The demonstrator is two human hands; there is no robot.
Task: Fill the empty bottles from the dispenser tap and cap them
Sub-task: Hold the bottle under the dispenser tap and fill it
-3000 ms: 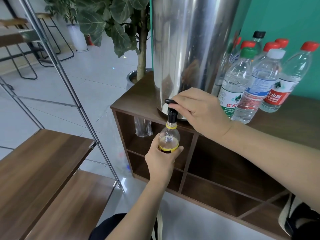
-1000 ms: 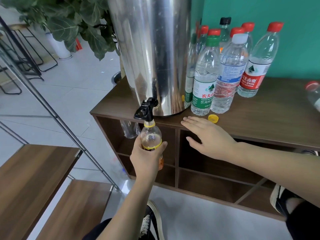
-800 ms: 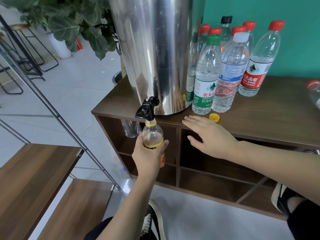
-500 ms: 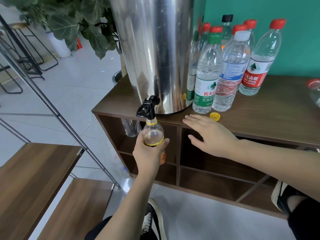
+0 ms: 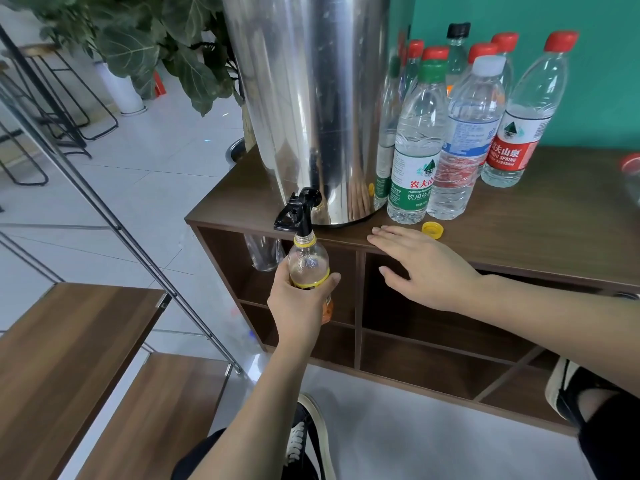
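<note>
Head view looks down on a wooden cabinet with a steel dispenser standing on its top. At the dispenser's base a black tap sticks out over the cabinet's front edge. The left hand has its fingers and thumb curled round a small clear bottle with a yellow band, holding it upright with its open neck right under the tap spout, in front of the cabinet's upper shelf opening. The right hand lies flat with straight, spread fingers, fingertips resting on the cabinet's front edge and holding nothing. Just beyond those fingertips a yellow cap lies on the cabinet top, apart from the hand. Behind the cap, right of the dispenser, stands a cluster of capped water bottles with red, green, white and black caps. Left of the cabinet are a leafy plant, a slanted metal rail and wooden steps.
</note>
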